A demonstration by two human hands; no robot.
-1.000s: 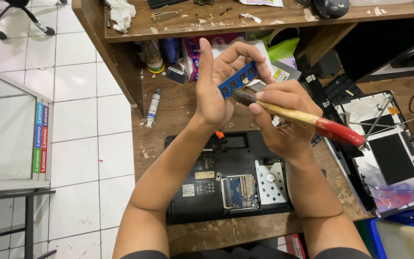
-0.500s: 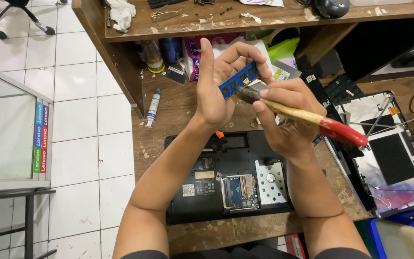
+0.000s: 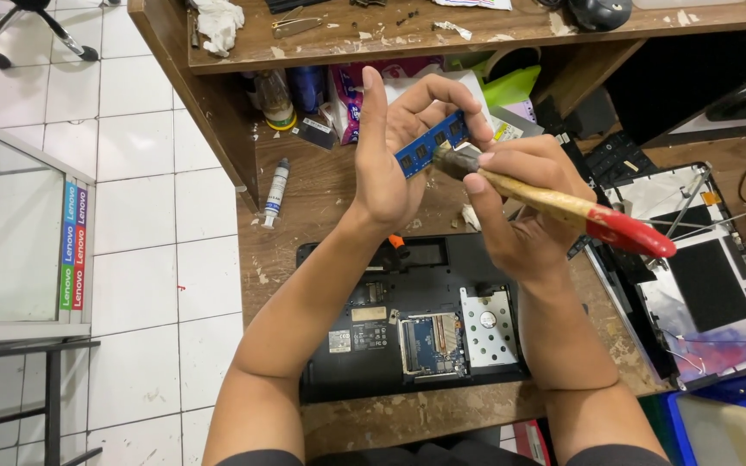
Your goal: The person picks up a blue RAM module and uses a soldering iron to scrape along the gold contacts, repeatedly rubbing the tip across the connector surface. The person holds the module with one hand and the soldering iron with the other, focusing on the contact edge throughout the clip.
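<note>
My left hand [image 3: 395,160] holds a small blue memory module [image 3: 430,144] up between thumb and fingertips. My right hand [image 3: 524,203] grips a paintbrush with a wooden shaft and red handle end [image 3: 616,229]; its bristles touch the module's right part. Below both hands lies an opened black laptop base [image 3: 373,362] on the wooden bench, its empty memory slot [image 3: 430,345] and silver hard drive [image 3: 487,326] exposed.
A dismantled laptop lid [image 3: 705,289] lies to the right. A small white tube [image 3: 275,192] rests on the bench at left. Bottles and coloured packets crowd under the wooden shelf [image 3: 477,39]. A glass cabinet [image 3: 10,233] stands on the tiled floor at left, a blue bin [image 3: 718,427] at bottom right.
The brush has shifted slightly against the module; both hands stay at the same spot above the laptop.
</note>
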